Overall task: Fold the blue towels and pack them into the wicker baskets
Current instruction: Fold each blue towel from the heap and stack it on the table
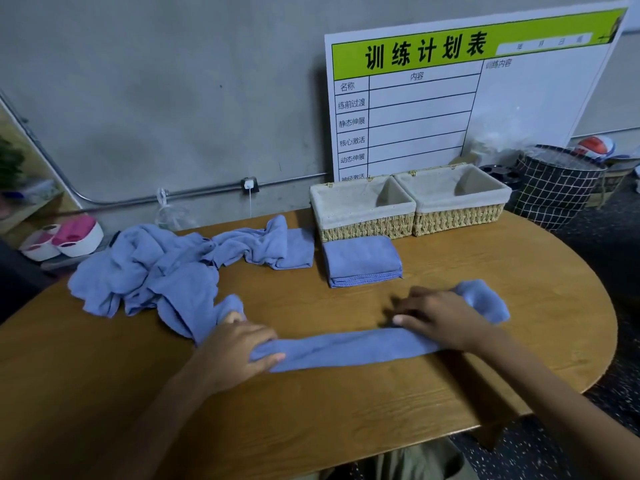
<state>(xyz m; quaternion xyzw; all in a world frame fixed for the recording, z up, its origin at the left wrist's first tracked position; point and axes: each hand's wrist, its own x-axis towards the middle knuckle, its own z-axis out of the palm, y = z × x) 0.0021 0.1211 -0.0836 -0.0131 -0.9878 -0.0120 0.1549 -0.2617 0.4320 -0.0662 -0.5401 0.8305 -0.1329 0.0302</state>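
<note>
1. On the wooden table [346, 410] we stretch a blue towel [349, 348] into a bunched band; folded so, it may wrinkle.
2. The loose towel pile [149, 268] touches our band; pulling could drag it.
3. Our left hand [239, 348] clutches one end, our right hand [440, 317] grips the other; either could slip.
4. The folded towel [362, 259] waits before two empty wicker baskets [367, 225].

On the table [346, 410], a long bunched towel [346, 348] lies across the near middle, the left hand [239, 348] on its left end, the right hand [443, 317] on its right. Beyond it sits a folded towel [362, 259]. Two baskets [408, 206] stand side by side at the far edge, apparently touching. A heap of towels [156, 271] spreads to the left. A board [450, 98] leans behind the baskets.
</note>
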